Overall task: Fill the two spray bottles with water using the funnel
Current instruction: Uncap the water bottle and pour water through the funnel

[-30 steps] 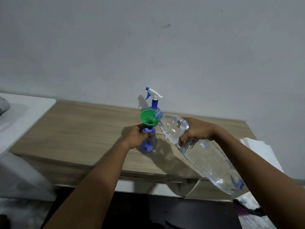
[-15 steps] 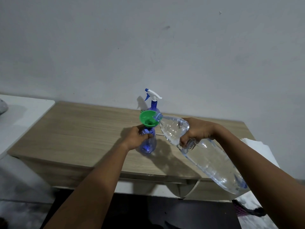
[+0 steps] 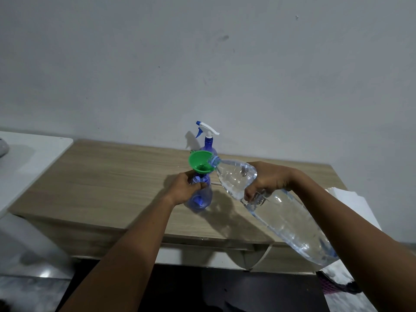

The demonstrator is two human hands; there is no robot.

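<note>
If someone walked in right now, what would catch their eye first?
The bright green funnel atop the blue spray bottle mid-table, steadied by the left hand. The right hand tips a big clear water bottle into it. A second spray bottle stands behind.

1. Both forearms are bare right up to the frame's edge, with no sleeve showing.
2. The left hand carries nothing on it.
3. The right hand and wrist are equally unadorned.
</note>
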